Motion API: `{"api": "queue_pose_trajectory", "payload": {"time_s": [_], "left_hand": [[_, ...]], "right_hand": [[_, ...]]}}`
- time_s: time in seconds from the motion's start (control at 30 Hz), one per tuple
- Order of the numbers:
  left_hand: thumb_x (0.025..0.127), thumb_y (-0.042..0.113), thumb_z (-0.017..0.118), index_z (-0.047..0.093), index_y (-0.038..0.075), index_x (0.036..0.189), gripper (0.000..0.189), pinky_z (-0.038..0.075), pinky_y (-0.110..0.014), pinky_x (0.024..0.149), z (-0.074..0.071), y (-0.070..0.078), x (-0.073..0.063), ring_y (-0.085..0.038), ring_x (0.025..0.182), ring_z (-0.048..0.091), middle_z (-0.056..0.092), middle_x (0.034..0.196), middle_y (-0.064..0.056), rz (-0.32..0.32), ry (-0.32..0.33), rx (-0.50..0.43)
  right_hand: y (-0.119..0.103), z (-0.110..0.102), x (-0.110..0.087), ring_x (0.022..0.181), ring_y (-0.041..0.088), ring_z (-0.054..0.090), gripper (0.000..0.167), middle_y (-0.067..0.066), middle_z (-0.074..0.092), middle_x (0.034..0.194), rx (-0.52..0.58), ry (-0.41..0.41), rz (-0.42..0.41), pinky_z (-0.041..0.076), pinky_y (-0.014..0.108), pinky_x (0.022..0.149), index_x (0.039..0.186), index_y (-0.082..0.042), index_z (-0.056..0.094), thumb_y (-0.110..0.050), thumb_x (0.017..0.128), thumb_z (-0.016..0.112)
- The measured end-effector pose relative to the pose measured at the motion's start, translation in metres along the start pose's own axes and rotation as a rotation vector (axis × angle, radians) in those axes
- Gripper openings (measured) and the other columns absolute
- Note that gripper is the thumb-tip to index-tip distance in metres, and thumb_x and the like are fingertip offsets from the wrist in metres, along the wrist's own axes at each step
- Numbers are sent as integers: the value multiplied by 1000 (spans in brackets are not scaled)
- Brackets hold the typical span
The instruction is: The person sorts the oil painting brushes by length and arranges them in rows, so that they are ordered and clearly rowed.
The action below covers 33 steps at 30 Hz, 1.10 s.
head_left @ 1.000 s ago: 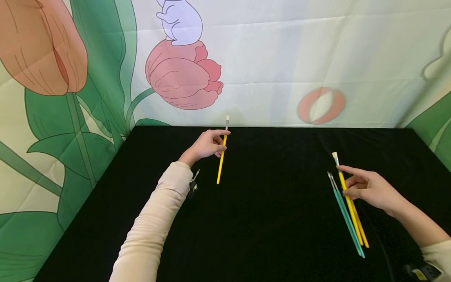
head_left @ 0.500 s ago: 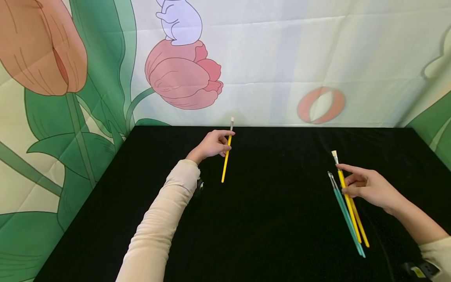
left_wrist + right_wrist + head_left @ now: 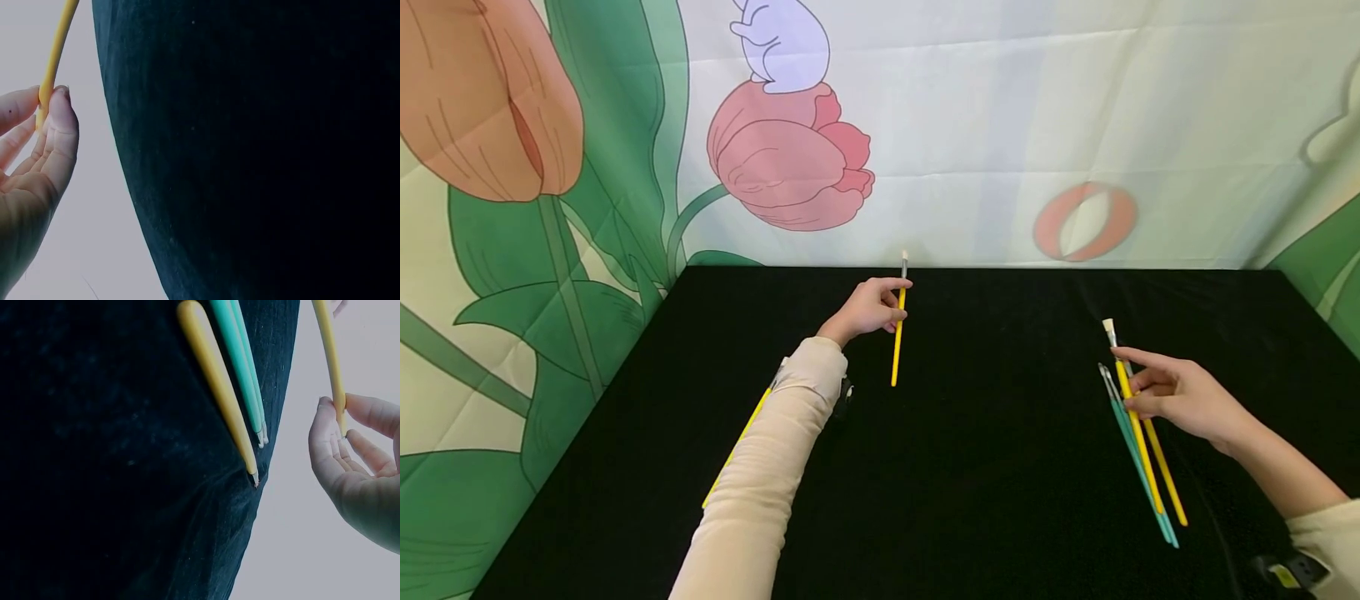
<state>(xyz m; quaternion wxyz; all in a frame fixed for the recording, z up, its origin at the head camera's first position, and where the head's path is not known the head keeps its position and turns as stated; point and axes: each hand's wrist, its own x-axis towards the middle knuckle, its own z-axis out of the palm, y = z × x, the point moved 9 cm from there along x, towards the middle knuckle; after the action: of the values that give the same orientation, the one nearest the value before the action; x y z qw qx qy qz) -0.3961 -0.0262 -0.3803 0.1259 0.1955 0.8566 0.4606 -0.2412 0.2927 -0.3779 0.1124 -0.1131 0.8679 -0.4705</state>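
Note:
Between thumb and fingers, my left hand (image 3: 868, 308) pinches a yellow-handled paintbrush (image 3: 897, 354) near the far edge of the table, bristles pointing away. The left wrist view shows its yellow handle (image 3: 59, 44) at the fingertips. My right hand (image 3: 1187, 400) pinches another yellow paintbrush (image 3: 1144, 450), held by the upper handle with the bristles up and away. It overlaps two teal paintbrushes (image 3: 1137, 467) lying side by side on the cloth. Just right of them lies one more yellow paintbrush (image 3: 1170, 483), its upper part behind my right fingers. The right wrist view shows this lying brush (image 3: 219, 387) apart from the held one (image 3: 331, 350).
A black cloth (image 3: 985, 467) covers the table. Beneath my left sleeve (image 3: 767, 467) a yellow paintbrush (image 3: 741, 437) lies partly hidden. A printed curtain (image 3: 962, 125) with tulips hangs right behind the table's far edge.
My left hand has moved right with its paintbrush, and the sleeve now uncovers a yellow brush on its left. My right hand has shifted slightly, its brush rising away from the lying ones.

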Motion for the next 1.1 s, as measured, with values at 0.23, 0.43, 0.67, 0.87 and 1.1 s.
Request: {"api": "queue_pose_trajectory", "payload": {"time_s": [0.23, 0.43, 0.67, 0.87, 1.1], "left_hand": [[83, -4, 61, 45, 3, 133, 53, 53, -27, 61, 10, -4, 12, -20, 62, 60, 59, 84, -16, -31, -11, 6], [83, -4, 61, 43, 4, 134, 55, 54, -28, 63, 14, -12, 19, -20, 65, 61, 58, 87, -17, -87, 0, -27], [84, -2, 60, 41, 6, 136, 56, 53, -28, 63, 14, -19, 24, -20, 68, 59, 60, 90, -17, -125, 17, -20], [85, -1, 60, 41, 6, 136, 55, 53, -28, 64, 16, -23, 28, -21, 70, 59, 59, 89, -16, -146, 12, 13], [85, -1, 60, 43, 6, 134, 53, 53, -26, 64, 24, -24, 30, -21, 70, 60, 58, 88, -15, -159, -15, 49]], "right_hand": [[-2, -2, 0, 75, 15, 62, 65, 22, 53, 95, -5, 9, -9, 53, 33, 65, 138, 8, 25, -2, 84, 59], [-6, -2, 3, 78, 19, 62, 66, 24, 52, 98, -8, 3, 10, 53, 33, 68, 140, 5, 24, -5, 85, 59], [-11, -1, 7, 80, 23, 62, 65, 24, 51, 98, -7, 1, 23, 53, 34, 69, 140, 4, 25, -3, 85, 59], [-16, -2, 12, 80, 20, 62, 64, 22, 52, 96, -27, 8, 5, 53, 32, 69, 140, 4, 26, -2, 84, 58], [-24, 0, 21, 78, 18, 62, 62, 20, 56, 94, -30, 14, -15, 53, 34, 69, 141, 1, 28, -1, 85, 57]]}}
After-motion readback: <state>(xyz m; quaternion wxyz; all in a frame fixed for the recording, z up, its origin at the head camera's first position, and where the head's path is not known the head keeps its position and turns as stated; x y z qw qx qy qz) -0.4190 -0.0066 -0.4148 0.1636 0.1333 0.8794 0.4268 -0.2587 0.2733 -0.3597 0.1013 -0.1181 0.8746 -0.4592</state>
